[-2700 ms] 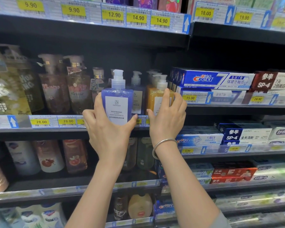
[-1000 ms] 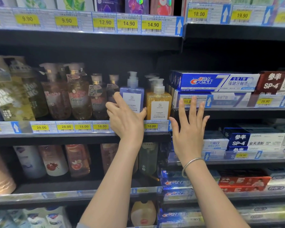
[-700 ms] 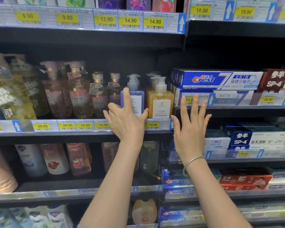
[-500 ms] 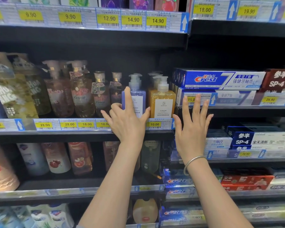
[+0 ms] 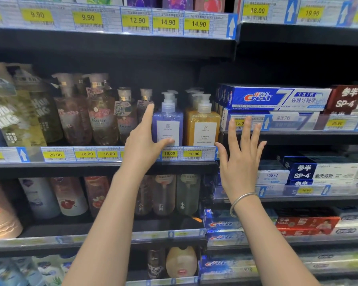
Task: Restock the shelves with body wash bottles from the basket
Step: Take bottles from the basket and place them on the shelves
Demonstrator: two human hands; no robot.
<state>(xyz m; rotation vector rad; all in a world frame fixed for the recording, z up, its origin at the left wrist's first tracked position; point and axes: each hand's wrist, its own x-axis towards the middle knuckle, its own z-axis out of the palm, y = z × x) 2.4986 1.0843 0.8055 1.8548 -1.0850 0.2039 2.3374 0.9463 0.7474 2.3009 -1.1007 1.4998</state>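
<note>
A blue pump bottle of body wash [image 5: 170, 122] stands upright on the middle shelf [image 5: 103, 165], just left of an orange pump bottle [image 5: 203, 125]. My left hand [image 5: 145, 141] is at the blue bottle's lower left side, index finger straight up along its edge and thumb lying across its base. My right hand [image 5: 241, 159] hovers in front of the shelf edge to the right of the orange bottle, fingers spread and holding nothing. The basket is out of view.
Pink and amber pump bottles [image 5: 99, 112] fill the shelf to the left. Crest toothpaste boxes [image 5: 273, 98] are stacked on the right bay. More bottles [image 5: 70, 197] stand on the shelf below. Yellow price tags [image 5: 170, 153] line the shelf edges.
The blue bottle was set on the shelf beside the orange one and pushed back. My left hand's grip has loosened to a finger and thumb touch. My right hand came off the orange bottle.
</note>
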